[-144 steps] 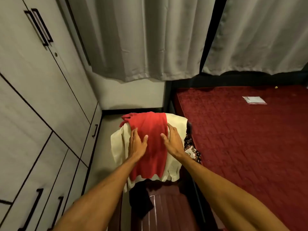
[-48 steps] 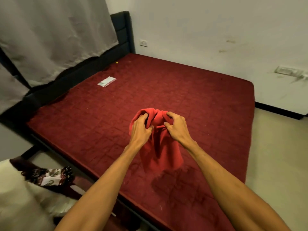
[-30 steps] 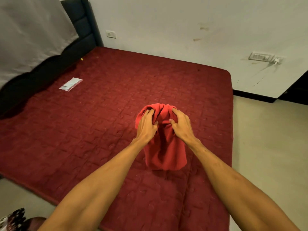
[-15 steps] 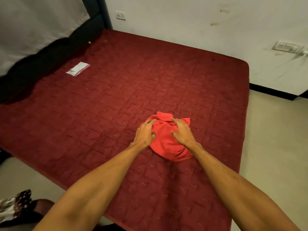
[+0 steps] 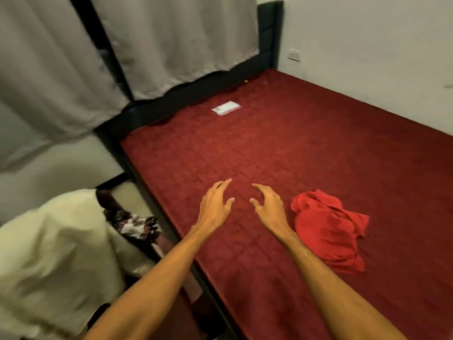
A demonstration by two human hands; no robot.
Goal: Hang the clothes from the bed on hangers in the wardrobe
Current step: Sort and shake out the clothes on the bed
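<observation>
A crumpled red garment (image 5: 328, 229) lies on the dark red bed (image 5: 282, 148), near its front right. My right hand (image 5: 268, 206) hovers just left of it, fingers spread and loosely bent, holding nothing. My left hand (image 5: 214, 204) hangs beside it over the mattress, also empty with relaxed fingers. A cream garment (image 5: 56, 256) and a black-and-white patterned one (image 5: 133, 224) are draped over a chair at the left of the bed. No wardrobe or hanger is in view.
A small white packet (image 5: 226, 107) lies near the bed's head. Grey curtains (image 5: 171, 40) hang behind the dark headboard (image 5: 268, 33). A white wall with a socket (image 5: 294, 55) runs along the far side.
Both hands let go of the red garment, which now lies on the bed to their right. The view swung left, bringing the chair with clothes back in.
</observation>
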